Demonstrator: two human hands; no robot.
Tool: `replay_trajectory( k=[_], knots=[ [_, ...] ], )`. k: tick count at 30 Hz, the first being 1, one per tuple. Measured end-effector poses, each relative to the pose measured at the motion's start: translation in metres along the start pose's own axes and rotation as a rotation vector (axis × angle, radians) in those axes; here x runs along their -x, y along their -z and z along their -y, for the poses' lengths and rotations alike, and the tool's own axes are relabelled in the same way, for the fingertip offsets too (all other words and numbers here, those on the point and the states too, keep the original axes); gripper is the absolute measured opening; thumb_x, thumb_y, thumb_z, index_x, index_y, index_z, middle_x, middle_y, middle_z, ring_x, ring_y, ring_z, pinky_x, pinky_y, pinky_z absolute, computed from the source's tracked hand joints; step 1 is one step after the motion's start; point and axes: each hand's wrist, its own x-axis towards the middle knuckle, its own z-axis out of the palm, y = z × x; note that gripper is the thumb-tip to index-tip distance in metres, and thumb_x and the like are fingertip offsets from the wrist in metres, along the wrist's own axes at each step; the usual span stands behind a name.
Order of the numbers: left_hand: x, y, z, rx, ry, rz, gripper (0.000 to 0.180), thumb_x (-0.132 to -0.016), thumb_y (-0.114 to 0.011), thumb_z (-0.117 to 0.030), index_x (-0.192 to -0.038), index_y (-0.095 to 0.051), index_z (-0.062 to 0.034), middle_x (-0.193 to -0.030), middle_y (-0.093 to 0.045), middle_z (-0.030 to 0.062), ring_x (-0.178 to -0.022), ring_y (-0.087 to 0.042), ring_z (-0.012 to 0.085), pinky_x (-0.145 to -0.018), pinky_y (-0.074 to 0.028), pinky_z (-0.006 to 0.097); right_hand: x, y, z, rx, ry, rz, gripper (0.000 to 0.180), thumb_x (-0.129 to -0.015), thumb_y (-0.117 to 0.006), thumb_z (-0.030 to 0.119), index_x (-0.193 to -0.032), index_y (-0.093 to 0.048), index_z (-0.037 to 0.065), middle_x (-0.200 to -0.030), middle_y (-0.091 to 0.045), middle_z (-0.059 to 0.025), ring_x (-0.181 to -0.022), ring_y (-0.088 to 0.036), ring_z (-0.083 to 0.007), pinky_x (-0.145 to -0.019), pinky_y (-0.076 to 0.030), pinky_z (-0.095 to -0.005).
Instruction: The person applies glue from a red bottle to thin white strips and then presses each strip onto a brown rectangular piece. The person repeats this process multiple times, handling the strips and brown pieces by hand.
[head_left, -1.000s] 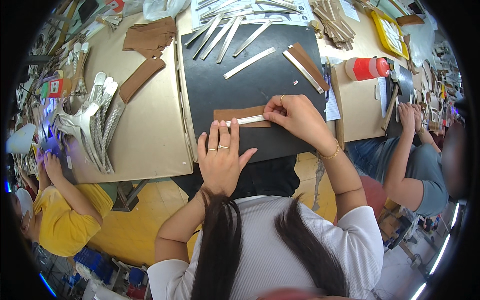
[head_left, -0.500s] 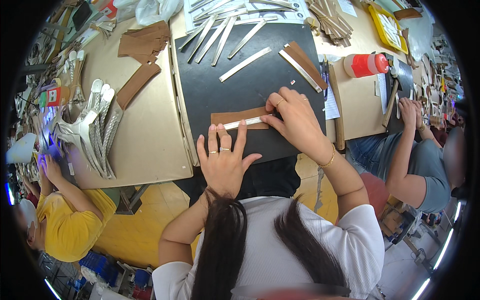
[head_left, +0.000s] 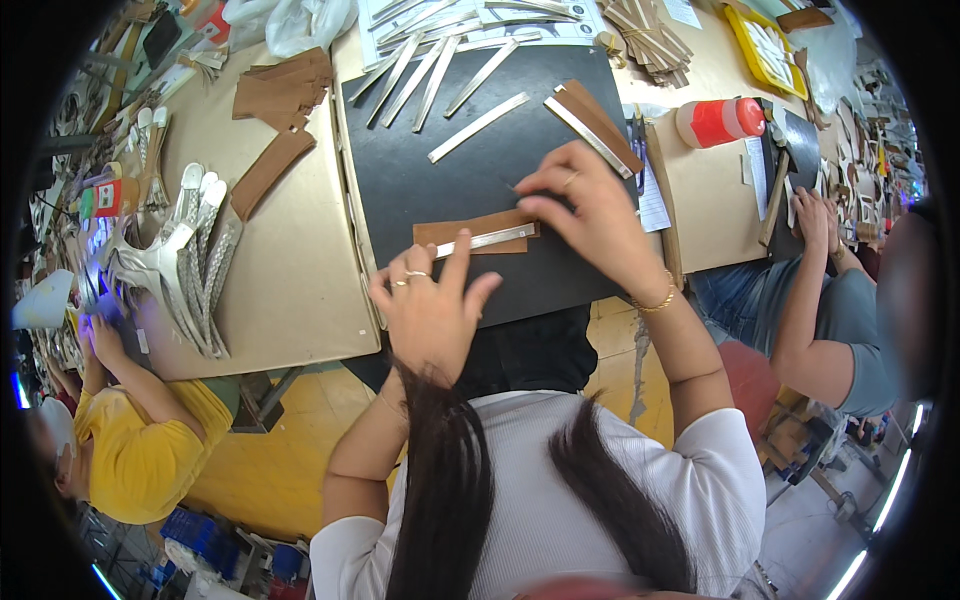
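A brown leather strip (head_left: 470, 227) lies on the black mat (head_left: 390, 170) in front of me, with a narrow silver strip (head_left: 505, 236) along its near side. My left hand (head_left: 432, 312) rests its index fingertip on the silver strip's left part; its thumb is spread away and the other fingers are partly bent. Just above the leather's right end is my right hand (head_left: 592, 212), its thumb and index finger bent but apart, with nothing visible between them. Farther right lies another brown leather piece (head_left: 600, 122) with a silver strip along its edge.
Loose silver strips (head_left: 478, 128) lie toward the mat's far side. Brown leather pieces (head_left: 272, 172) and silver woven straps (head_left: 190, 250) are on the left table. A red-labelled bottle (head_left: 722, 122) and a yellow tray (head_left: 765, 55) stand right. Co-workers sit on both sides.
My right hand has lifted off the strip's right end, baring it. My left hand has drawn back slightly, leaving only the index finger pressing. The view has shifted a little.
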Motion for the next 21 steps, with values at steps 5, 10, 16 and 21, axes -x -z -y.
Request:
replay_trajectory(
  k=[5,10,16,21],
  knots=[
    [-0.020,0.001,0.030,0.261,0.093,-0.074,0.031,-0.083,-0.075,-0.021,-0.113,-0.069,-0.0132,-0.105,-0.057,0.0049,-0.106,-0.053,0.0221,-0.098,-0.030,0.041,0.007,-0.025,0.012,0.223,0.117,0.104,0.031,-0.080,-0.076,0.019,-0.108,-0.074,0.008,-0.112,-0.060,-0.0044,-0.095,-0.055,-0.0212,-0.089,-0.039,-0.0360],
    [-0.021,0.002,0.042,0.337,0.079,-0.018,0.032,-0.081,-0.077,-0.021,-0.111,-0.069,-0.0133,-0.108,-0.055,0.0040,-0.109,-0.050,0.0240,-0.097,-0.031,0.042,0.011,-0.037,0.014,0.272,0.202,0.025,0.024,-0.079,-0.075,0.019,-0.101,-0.074,0.010,-0.110,-0.062,-0.0031,-0.099,-0.055,-0.0211,-0.087,-0.040,-0.0369],
    [-0.024,0.002,0.042,0.319,0.043,-0.004,0.033,-0.080,-0.079,-0.022,-0.110,-0.069,-0.0133,-0.107,-0.054,0.0038,-0.108,-0.050,0.0227,-0.096,-0.031,0.039,0.011,-0.040,0.012,0.220,0.212,0.013,0.012,-0.079,-0.074,0.013,-0.088,-0.068,0.009,-0.104,-0.061,-0.0017,-0.097,-0.055,-0.0218,-0.086,-0.039,-0.0369],
    [-0.025,0.009,0.042,0.253,0.011,0.023,0.036,-0.077,-0.080,-0.023,-0.111,-0.069,-0.0139,-0.108,-0.053,0.0044,-0.109,-0.049,0.0243,-0.096,-0.031,0.040,0.015,-0.030,0.021,0.174,0.260,0.028,0.011,-0.079,-0.074,0.012,-0.086,-0.066,0.009,-0.096,-0.062,-0.0018,-0.094,-0.056,-0.0211,-0.085,-0.039,-0.0365]
  ],
)
